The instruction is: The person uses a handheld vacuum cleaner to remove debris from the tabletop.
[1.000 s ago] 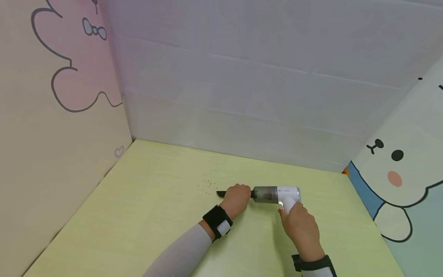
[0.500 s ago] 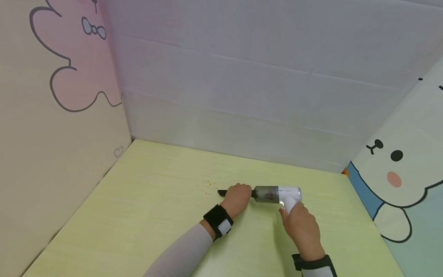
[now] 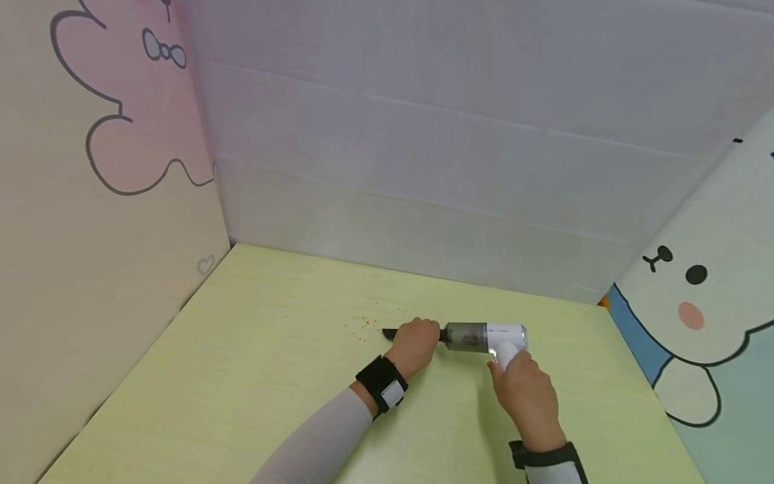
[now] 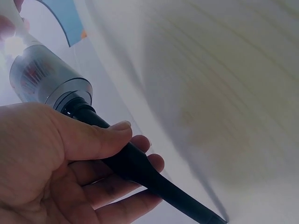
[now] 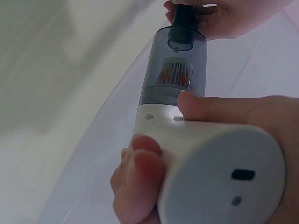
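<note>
A white handheld vacuum cleaner (image 3: 506, 334) with a smoky clear dust cup (image 5: 180, 60) lies level over the table, its black crevice nozzle (image 4: 131, 164) pointing left. My right hand (image 3: 527, 396) grips the white handle, thumb up near the lit body in the right wrist view. Round the nozzle, my left hand (image 3: 414, 348) curls its thumb and fingers. Reddish-orange bits show against the filter inside the cup. Small orange crumbs (image 3: 365, 324) are scattered on the table just left of the nozzle tip (image 3: 387, 333).
The pale yellow table (image 3: 254, 376) is bounded by a plain whitish back wall (image 3: 423, 168), a left panel (image 3: 109, 282) with a pink cartoon, and a right panel (image 3: 725, 316) with a white cartoon face. A small orange patch (image 3: 603, 301) shows at the back right corner.
The vacuum cleaner and both hands have shifted very slightly right and away from me; the nozzle tip sits a little farther from the crumbs. Both grips look the same.
</note>
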`<state>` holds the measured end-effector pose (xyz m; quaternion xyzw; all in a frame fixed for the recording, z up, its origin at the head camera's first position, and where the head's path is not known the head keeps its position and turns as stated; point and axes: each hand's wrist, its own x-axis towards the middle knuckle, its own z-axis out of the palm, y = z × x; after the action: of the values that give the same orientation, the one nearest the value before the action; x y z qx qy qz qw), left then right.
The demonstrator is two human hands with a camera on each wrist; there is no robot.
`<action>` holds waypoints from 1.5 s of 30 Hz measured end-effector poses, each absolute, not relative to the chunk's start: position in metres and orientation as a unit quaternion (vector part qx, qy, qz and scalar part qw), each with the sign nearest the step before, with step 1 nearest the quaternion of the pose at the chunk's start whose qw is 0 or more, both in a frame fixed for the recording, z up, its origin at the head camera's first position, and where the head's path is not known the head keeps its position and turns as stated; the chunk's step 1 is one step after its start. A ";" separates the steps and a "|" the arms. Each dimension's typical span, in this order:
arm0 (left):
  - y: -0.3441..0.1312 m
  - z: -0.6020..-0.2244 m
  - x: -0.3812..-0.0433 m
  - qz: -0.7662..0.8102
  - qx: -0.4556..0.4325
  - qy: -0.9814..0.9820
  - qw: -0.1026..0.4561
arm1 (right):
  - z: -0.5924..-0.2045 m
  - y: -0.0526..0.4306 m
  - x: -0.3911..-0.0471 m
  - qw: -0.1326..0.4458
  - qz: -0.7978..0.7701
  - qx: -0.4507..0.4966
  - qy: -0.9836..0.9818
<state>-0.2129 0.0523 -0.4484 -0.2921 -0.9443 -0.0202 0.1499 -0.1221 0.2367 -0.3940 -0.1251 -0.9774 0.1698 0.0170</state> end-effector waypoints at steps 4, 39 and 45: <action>0.053 -0.448 -0.215 -0.023 -0.290 -0.945 0.148 | -0.394 0.237 -0.123 0.019 0.170 -0.123 -0.977; 0.048 -0.447 -0.228 -0.021 -0.273 -0.954 0.126 | -0.393 0.228 -0.136 -0.001 0.178 -0.137 -0.974; 0.047 -0.447 -0.229 -0.025 -0.272 -0.954 0.124 | -0.393 0.228 -0.138 -0.005 0.180 -0.140 -0.974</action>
<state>-0.2289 0.0472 -0.4469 -0.2721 -0.9539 -0.0247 0.1239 -0.1382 0.2280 -0.3925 -0.1396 -0.9737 0.1802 -0.0051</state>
